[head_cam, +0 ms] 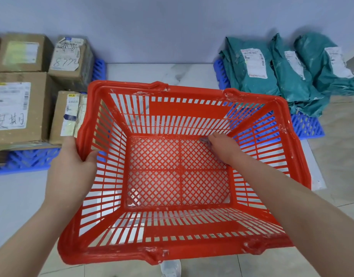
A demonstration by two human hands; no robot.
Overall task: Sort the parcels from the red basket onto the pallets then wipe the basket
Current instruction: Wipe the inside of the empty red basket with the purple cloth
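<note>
Parcels are out, it's the wiping bit now

Left hand (72, 162) is clamped on the left short rim of the red basket (112, 254), thumb hooked inside, tipping it toward the camera. Right hand (222, 146) is down inside with its fingers curled round a small grey cloth (204, 140), mostly hidden under the hand. From that grip nearly all of the mesh floor lies back toward the person and off to the left. The basket's long axis runs left to right, so I'd guess the strokes go across toward the holding hand. Nothing is in the basket. Cardboard boxes (16, 108) sit on the pallet (28, 160) outside the left hand, green mailer bags (252, 76) beyond the right one
</note>
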